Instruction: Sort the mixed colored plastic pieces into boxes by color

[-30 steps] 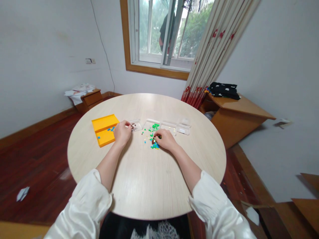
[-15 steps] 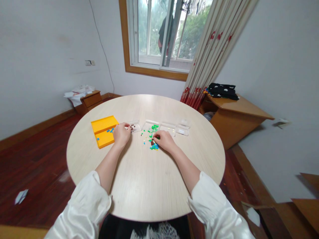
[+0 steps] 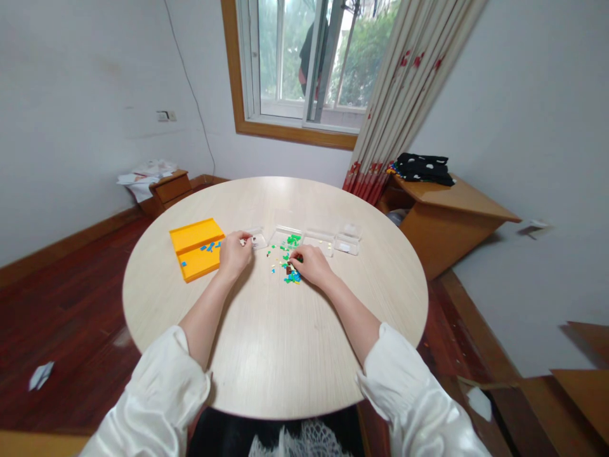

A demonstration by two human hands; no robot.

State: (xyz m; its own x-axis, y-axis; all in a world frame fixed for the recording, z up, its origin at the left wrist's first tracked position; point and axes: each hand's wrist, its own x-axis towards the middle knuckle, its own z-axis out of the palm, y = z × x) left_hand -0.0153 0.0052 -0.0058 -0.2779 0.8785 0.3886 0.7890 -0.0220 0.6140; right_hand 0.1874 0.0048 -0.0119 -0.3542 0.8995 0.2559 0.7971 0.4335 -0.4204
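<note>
My left hand (image 3: 235,255) has its fingers pinched at a clear tray (image 3: 261,239) holding a few dark brown pieces. What its fingertips hold, if anything, is too small to make out. Over a loose pile of small toy bricks (image 3: 293,278), blue, green, brown and yellow, is my right hand (image 3: 313,264), thumb and forefinger together. Brown pieces lie right at those fingertips, but I cannot tell whether one is gripped. Behind the pile, green bricks (image 3: 294,240) lie in and in front of another clear tray (image 3: 281,231).
An open yellow case (image 3: 195,238) with several blue bricks lies left of my left hand. Right of the green bricks stand a clear tray with a few pale pieces (image 3: 309,235) and a smaller clear box (image 3: 346,246). All rest on a round wooden table (image 3: 285,343).
My left hand has shifted slightly right over its tray, covering more of the brown pieces. The right hand stays at the pile, nearly unmoved. The whole view has tilted a little.
</note>
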